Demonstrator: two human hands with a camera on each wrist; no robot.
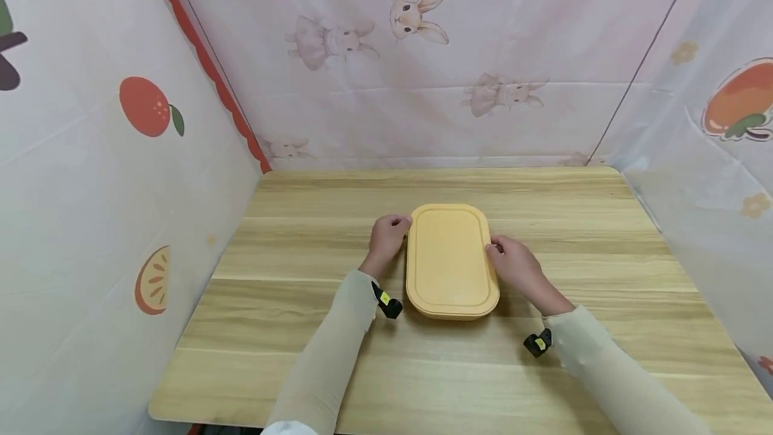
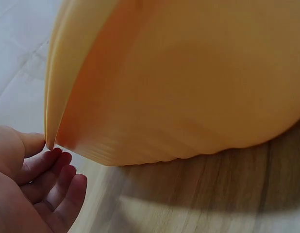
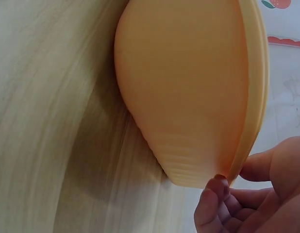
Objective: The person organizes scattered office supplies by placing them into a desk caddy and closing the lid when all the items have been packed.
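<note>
A yellow lidded storage box [image 1: 453,260] with rounded corners sits on the wooden table, its lid on top. At the far left part of its rim, my left hand [image 1: 388,237] pinches the lid's edge between thumb and fingers. My right hand [image 1: 518,266] grips the rim on the opposite side, about midway along. The left wrist view shows the smooth side wall of the box [image 2: 189,97] and its ribbed lower part, with the thumb on the rim. From the right wrist, the fingertips lie just under the rim of the box [image 3: 189,87]. The inside is hidden.
The light wooden table [image 1: 290,361] extends around the box on all sides. A pink sheet printed with rabbits [image 1: 417,86] hangs behind it. Fruit-printed sheets stand at left [image 1: 90,186] and right [image 1: 694,139]. Small black cameras sit at the left wrist [image 1: 388,302] and right wrist [image 1: 537,342].
</note>
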